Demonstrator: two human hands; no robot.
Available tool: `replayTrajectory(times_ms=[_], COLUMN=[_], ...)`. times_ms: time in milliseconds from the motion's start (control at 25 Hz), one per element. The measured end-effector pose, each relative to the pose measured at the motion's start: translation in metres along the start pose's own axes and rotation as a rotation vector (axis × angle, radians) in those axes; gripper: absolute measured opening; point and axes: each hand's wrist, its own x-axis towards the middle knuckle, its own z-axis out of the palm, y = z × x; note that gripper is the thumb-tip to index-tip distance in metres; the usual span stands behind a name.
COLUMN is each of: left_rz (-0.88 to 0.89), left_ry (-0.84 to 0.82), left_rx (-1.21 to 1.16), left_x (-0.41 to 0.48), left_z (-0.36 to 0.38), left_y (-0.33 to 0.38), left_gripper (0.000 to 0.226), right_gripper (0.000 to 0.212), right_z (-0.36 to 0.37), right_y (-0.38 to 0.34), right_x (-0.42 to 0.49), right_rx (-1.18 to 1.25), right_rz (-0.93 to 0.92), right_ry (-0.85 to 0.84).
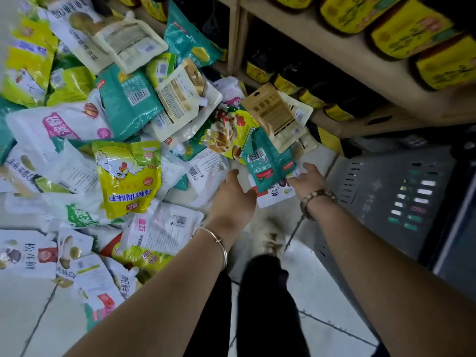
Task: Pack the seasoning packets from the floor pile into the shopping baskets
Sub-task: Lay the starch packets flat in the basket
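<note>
— What lies between our hands?
— A teal packet (268, 163) of glossy film with a barcode. It rests on a flat white packet (277, 195) at the near right edge of the pile (116, 130), down on the floor (322, 292).
— Are we gripping them?
— Our right hand (307, 177) has its thumb on the white packet's corner. We cannot tell whether the fingers close round it. Our left hand (233, 194) is just beside the packets' left edge, with the thumb reaching toward the white one. That spot is blurred, so we cannot tell whether it holds or only touches.
— And the heap itself?
— Flat, crinkled plastic pouches overlapping at all angles. Among them we see a yellow packet (127, 176) with a cartoon chicken and a matt tan pouch (273, 112) with a hang hole. Many others are white or green.
— Where is our basket?
— The basket (381, 191) is grey plastic with slotted walls. It stands on the floor just right of our right hand, near the bead bracelet (318, 200). A thin metal bangle (219, 240) rings our left wrist.
— Room to move?
— Pale glossy tiles show between pile and basket, around our legs. Beyond the pile, a wooden shelf (334, 47) comes down close above the tan pouch and carries rows of yellow-labelled bottles (409, 32).
</note>
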Motion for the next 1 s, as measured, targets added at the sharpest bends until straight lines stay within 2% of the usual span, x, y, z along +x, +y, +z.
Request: replayTrajectory(times_ms=[120,320,440,520,640,760,880,1000], left_rz=[-0.092,-0.119,-0.139,-0.160,-0.208,-0.214,-0.198,-0.147], left_ry=[-0.024,-0.034,0.013,0.034,0.065,0.086,0.062,-0.035], left_rx=[-0.131,-0.191,-0.268,-0.356,-0.545,-0.507,-0.525,-0.593], left_x=[0.039,0.110,0.135,0.144,0.147,0.133,0.115,0.098], left_z=[0.022,0.058,0.072,0.077,0.072,0.057,0.039,0.027], left_y=[-0.020,-0.048,-0.059,-0.063,-0.070,-0.080,-0.080,-0.066], left_gripper=[0.060,0.058,0.059,0.060,0.056,0.054,0.054,0.042], right_gripper=[0.075,0.079,0.087,0.079,0.053,0.026,0.015,0.008], right_z=[0.024,0.045,0.060,0.067,0.080,0.090,0.083,0.069], right_y=[0.005,0.010,0.019,0.021,0.026,0.032,0.033,0.028], right_x=[0.055,0.150,0.173,0.175,0.161,0.122,0.084,0.058], right_rx=[0.052,0.191,0.244,0.184,0.091,0.327,0.386,0.522], right_rz=[0.016,-0.105,-0.121,-0.119,-0.100,-0.101,-0.196,-0.192], right_ry=[-0.016,-0.072,0.001,0.069,0.021,-0.028,-0.049,-0.207])
